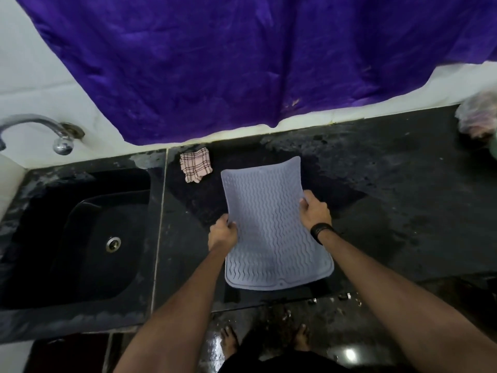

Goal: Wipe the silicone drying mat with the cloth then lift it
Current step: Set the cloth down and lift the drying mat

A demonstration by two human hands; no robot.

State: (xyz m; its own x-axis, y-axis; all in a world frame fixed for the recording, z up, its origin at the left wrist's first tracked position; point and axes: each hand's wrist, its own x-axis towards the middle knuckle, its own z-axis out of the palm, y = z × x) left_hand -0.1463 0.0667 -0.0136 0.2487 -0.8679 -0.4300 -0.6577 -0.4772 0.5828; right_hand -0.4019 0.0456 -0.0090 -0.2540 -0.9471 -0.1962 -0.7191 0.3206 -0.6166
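Both hands [269, 224] clenched, arms outstretched

1. One silicone drying mat [271, 224], grey with wavy ridges.
2. One checked cloth [195, 164], near the back edge of the counter [390, 200].
3. Two hands: left hand [223, 234], right hand [316, 211].
4. One sink [88, 238], one tap [35, 130].
5. One purple curtain [242, 63].
6. Two bare feet [230, 343].

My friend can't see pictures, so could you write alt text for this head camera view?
Both hands grip a grey wavy-ribbed silicone mat by its long edges, left hand and right hand, over a wet black counter. A checked pink cloth lies beyond it, near a black sink.
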